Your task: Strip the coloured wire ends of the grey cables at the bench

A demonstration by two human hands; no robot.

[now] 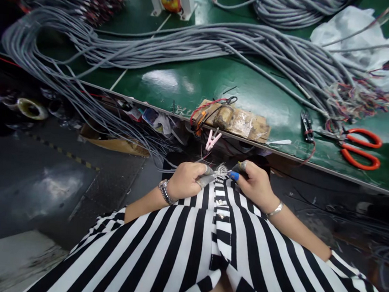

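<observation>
My left hand point(188, 180) is closed in a pinch on a grey cable point(168, 169) whose frayed, silvery wire strands point(221, 170) fan out between my two hands. My right hand point(258, 185) pinches at the right side of those strands; its thumb tip has a blue covering. Grey coverings wrap several other fingertips. Both hands are close to my striped shirt, below the table edge. Just beyond them is a pink clothes peg point(213, 140), by a worn wooden block point(238, 121) with red, orange and black wires.
A long bundle of grey cables point(169, 47) lies across the green table point(172, 86) and droops off its left edge. Orange-handled scissors point(361, 148) and small black cutters point(307, 127) are at the right. A coiled cable point(293, 8) and plastic bag point(356, 37) are behind.
</observation>
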